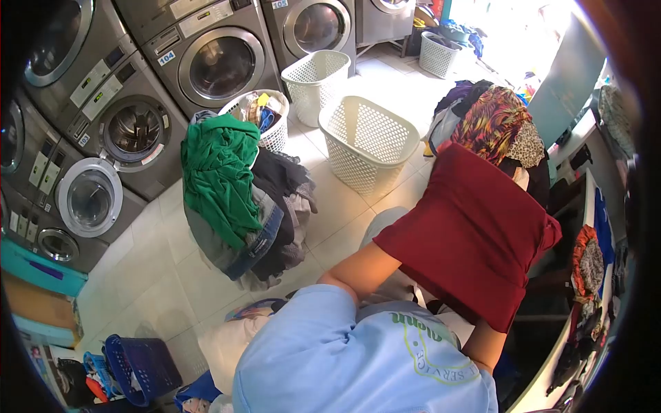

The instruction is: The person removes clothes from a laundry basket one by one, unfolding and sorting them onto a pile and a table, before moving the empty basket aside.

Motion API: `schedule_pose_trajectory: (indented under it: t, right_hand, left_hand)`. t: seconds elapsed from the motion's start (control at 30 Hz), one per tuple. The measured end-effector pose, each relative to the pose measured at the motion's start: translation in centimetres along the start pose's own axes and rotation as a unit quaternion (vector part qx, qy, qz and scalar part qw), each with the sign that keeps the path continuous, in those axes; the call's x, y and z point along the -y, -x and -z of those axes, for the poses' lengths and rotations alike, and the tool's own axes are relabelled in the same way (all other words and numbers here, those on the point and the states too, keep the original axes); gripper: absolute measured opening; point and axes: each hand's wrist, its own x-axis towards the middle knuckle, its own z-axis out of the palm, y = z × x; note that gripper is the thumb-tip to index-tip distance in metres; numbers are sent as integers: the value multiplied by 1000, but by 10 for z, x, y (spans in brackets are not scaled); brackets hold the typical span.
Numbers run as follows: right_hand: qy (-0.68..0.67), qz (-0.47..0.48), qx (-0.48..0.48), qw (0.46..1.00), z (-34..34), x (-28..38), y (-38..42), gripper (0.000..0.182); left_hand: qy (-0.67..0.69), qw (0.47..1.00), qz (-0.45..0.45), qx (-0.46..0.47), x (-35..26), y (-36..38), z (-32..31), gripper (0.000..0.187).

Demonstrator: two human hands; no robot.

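Note:
A dark red cloth [471, 230] is spread across both of my forearms, to the right of the view's middle. Both my hands are hidden under or inside it, so their fingers do not show. My left forearm enters at the cloth's lower left edge, my right forearm at its lower right corner. Just beyond the cloth lies a heap of clothes with an orange and black patterned garment [490, 117] on top. Left of my arms, a green cloth [222, 175] lies over a pile of grey and dark clothes [282, 199].
Front-loading machines [222, 65] line the back left; one door [89, 196] hangs open. White baskets [368, 141] stand on the tiled floor, one holding small items. A blue basket [144, 368] is at lower left. Clothes [589, 265] lie along a ledge at right.

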Motion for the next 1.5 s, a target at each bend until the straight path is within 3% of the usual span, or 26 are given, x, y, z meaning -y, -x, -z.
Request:
schedule_pose_trajectory:
  t: [0.37,0.83,0.97,1.07,1.13,1.17,1.23,1.27,1.3,1.33,1.37,1.4,1.43,1.47,1.5]
  right_hand:
    - [-9,-1,21,1000,-1,-2,-7,19]
    - [-3,-30,51,998,3,-10,-19,21]
    - [1,-39,67,997,2,-12,-21,22]
    - [19,-43,105,993,-4,-13,-22,22]
    - [53,-48,163,984,-11,-16,-23,23]
    - [84,-59,210,972,-15,-22,-24,23]
    - [161,-71,348,921,-21,-40,-18,23]
    - [188,-57,431,881,-22,-49,-11,23]
    - [202,-29,501,841,-20,-54,-3,24]
    - [207,14,546,812,-16,-52,3,24]
    - [211,57,557,801,-7,-45,6,24]
    - [222,101,527,814,5,-27,3,24]
    - [269,70,421,864,25,6,3,27]
    - [173,25,342,923,40,19,-4,30]
    - [65,-1,257,964,54,31,-11,34]
  left_hand:
    - [98,991,62,-65,-17,10,49,32]
    - [135,977,71,-147,-46,16,112,35]
    - [91,987,65,-113,-56,7,112,35]
    - [-36,994,103,14,-52,7,86,36]
    - [-212,933,192,217,-45,15,59,36]
    - [-315,850,233,351,-40,20,46,36]
    - [-454,573,298,614,-16,37,22,37]
    - [-454,489,306,679,-7,45,12,37]
    - [-441,492,316,681,-4,45,10,37]
    - [-398,604,307,618,-13,40,15,32]
    - [-292,759,302,498,-21,40,25,35]
    - [-147,856,326,373,-20,33,34,37]
    - [15,915,310,259,-19,27,43,40]
    - [193,914,323,153,-17,13,47,43]
    - [240,921,270,149,-25,-2,50,48]
